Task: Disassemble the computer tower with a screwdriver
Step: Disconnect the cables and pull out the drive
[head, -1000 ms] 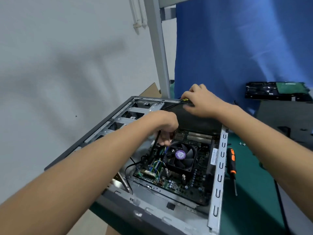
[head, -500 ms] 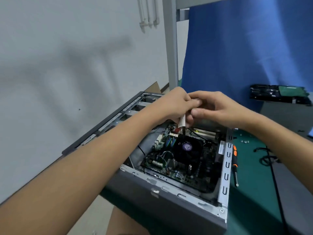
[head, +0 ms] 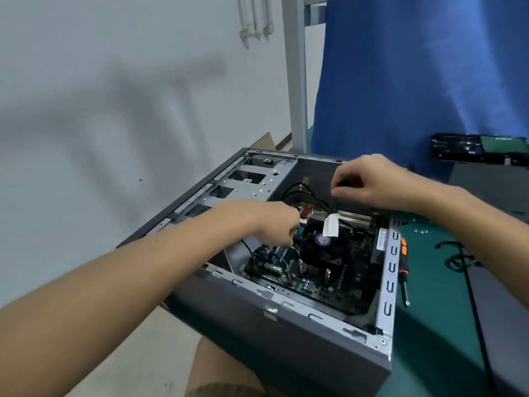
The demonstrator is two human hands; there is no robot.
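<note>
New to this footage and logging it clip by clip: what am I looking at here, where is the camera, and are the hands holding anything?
No robot here: a person's two bare hands, filmed by a camera on their head looking down. The left hand reaches among wires beside the CPU fan in the open computer case. The right hand pinches above it; what either holds is unclear. A screwdriver and loose screws lie on the green mat.
</note>
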